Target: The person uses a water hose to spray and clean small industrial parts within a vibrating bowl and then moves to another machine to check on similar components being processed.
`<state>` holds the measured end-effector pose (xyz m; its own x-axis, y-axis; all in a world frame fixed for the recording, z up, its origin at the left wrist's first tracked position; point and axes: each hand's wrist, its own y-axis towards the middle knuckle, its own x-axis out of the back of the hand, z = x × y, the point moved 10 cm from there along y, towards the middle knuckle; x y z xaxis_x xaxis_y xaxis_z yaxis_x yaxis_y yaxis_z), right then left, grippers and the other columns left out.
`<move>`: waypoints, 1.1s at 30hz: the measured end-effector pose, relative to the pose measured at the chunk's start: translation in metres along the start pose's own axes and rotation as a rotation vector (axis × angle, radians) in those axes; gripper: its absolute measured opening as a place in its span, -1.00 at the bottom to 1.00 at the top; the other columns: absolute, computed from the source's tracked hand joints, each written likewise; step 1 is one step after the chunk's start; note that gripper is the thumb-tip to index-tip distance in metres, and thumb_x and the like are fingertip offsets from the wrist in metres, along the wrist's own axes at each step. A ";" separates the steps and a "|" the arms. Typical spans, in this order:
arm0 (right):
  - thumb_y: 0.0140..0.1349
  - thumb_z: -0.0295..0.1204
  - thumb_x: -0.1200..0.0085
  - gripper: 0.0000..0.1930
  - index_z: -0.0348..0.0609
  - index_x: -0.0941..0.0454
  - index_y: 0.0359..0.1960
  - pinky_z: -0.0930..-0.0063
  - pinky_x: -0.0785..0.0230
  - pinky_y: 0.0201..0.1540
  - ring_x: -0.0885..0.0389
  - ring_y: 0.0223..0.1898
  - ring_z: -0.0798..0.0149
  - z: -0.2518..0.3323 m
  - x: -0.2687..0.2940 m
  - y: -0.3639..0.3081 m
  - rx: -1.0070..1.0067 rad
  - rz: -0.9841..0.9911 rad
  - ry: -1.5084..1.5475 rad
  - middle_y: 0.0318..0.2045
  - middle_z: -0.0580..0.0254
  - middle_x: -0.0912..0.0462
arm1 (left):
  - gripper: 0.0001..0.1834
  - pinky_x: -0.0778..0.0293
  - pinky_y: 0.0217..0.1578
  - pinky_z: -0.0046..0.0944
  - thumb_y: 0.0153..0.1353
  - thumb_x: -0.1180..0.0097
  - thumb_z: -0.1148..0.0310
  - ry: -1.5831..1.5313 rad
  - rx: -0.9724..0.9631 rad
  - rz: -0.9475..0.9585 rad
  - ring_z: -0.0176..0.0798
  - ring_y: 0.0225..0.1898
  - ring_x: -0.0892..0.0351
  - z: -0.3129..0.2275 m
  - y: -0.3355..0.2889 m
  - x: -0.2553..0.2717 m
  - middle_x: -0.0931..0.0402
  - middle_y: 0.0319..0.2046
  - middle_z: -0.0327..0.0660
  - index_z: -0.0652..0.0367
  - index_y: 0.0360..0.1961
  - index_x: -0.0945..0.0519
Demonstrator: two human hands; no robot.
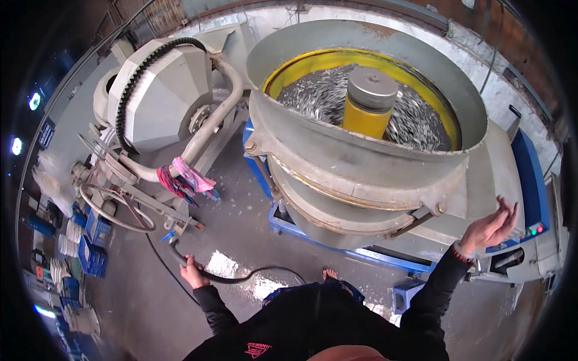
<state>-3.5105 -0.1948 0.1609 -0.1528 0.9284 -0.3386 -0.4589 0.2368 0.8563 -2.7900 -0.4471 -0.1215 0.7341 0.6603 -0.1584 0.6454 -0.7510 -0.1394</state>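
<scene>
My left hand (192, 272) is wrapped round a dark hose (235, 280). The hose's curved front end, with a blue tip beside it, points up and left, and its tail runs back past my body. Out to the right, my right hand (490, 228) is raised with its fingers stretched, holding nothing. It is beside the right flank of a large round vibratory bowl (361, 168), near a blue control cabinet (530, 180) with small green and red lights. Inside the yellow-lined bowl, many small shiny metal pieces (313, 93) lie around a yellow column (364, 120) with a metal cap.
A grey faceted tumbling drum (171, 96) stands at the left on a pipe frame, with pink and dark red rags (186, 177) hanging from it. Blue crates (91, 256) are at far left. White patches (221, 265) mark the floor. A small blue stool (407, 292) stands right of my feet.
</scene>
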 end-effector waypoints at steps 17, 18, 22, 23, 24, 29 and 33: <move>0.28 -0.18 0.37 -0.53 -0.18 -0.19 0.14 0.45 -0.21 -0.04 -0.41 -0.22 0.36 -0.119 -0.204 0.071 -0.173 0.861 -0.033 -0.27 0.17 -0.49 | -0.89 -0.23 -0.78 -0.42 -0.08 -0.02 0.50 0.409 0.142 -0.007 -0.47 -0.82 -0.17 0.089 -0.099 -0.037 -0.23 -0.77 -0.38 0.16 -0.46 -0.41; 0.28 -0.16 0.36 -0.52 -0.17 -0.19 0.14 0.45 -0.21 -0.04 -0.42 -0.22 0.35 -0.126 -0.204 0.069 -0.210 0.856 -0.009 -0.26 0.17 -0.49 | -0.89 -0.22 -0.78 -0.41 -0.09 -0.02 0.50 0.393 0.147 -0.025 -0.47 -0.82 -0.16 0.092 -0.100 -0.031 -0.22 -0.78 -0.38 0.16 -0.46 -0.41; 0.28 -0.09 0.36 -0.49 -0.16 -0.20 0.14 0.45 -0.22 -0.04 -0.43 -0.20 0.33 -0.140 -0.199 0.073 -0.246 0.821 0.007 -0.25 0.16 -0.49 | -0.90 -0.18 -0.78 -0.43 -0.07 -0.02 0.51 0.278 0.183 -0.103 -0.48 -0.83 -0.12 0.085 -0.108 -0.022 -0.19 -0.80 -0.38 0.14 -0.47 -0.39; 0.27 -0.08 0.37 -0.44 -0.23 -0.13 0.16 0.45 -0.20 -0.03 -0.41 -0.16 0.33 -0.141 -0.199 0.074 -0.221 0.873 -0.035 -0.23 0.15 -0.48 | -0.89 -0.17 -0.77 -0.42 -0.08 -0.02 0.50 0.243 0.186 -0.123 -0.47 -0.83 -0.10 0.078 -0.108 -0.019 -0.16 -0.80 -0.39 0.12 -0.47 -0.39; 0.27 -0.08 0.37 -0.44 -0.23 -0.12 0.17 0.44 -0.20 -0.03 -0.42 -0.16 0.32 -0.142 -0.198 0.076 -0.230 0.843 -0.041 -0.23 0.14 -0.48 | -0.89 -0.15 -0.77 -0.42 -0.07 -0.04 0.48 0.217 0.173 -0.169 -0.47 -0.83 -0.09 0.067 -0.107 -0.013 -0.16 -0.80 -0.39 0.12 -0.46 -0.39; 0.29 -0.12 0.41 -0.45 -0.33 -0.12 0.15 0.39 -0.18 0.00 -0.39 -0.08 0.25 -0.159 -0.186 0.081 -0.265 0.830 0.048 -0.18 0.05 -0.45 | -0.83 -0.13 -0.70 -0.43 0.05 -0.10 0.32 0.089 0.048 -0.171 -0.48 -0.80 -0.08 -0.027 -0.113 -0.015 -0.11 -0.81 -0.41 0.12 -0.42 -0.38; 0.29 -0.15 0.39 -0.46 -0.36 -0.11 0.14 0.39 -0.17 0.01 -0.39 -0.07 0.24 -0.151 -0.185 0.078 -0.314 0.804 0.098 -0.18 0.02 -0.45 | -0.74 -0.16 -0.55 -0.42 0.15 -0.01 0.19 -0.276 0.058 -0.077 -0.48 -0.70 -0.08 -0.073 -0.118 -0.042 -0.04 -0.76 -0.42 0.15 -0.28 -0.38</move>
<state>-3.6506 -0.3913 0.2313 -0.6022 0.7482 0.2785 -0.3976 -0.5836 0.7080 -2.8820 -0.3863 -0.0271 0.5931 0.6966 -0.4037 0.6784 -0.7025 -0.2153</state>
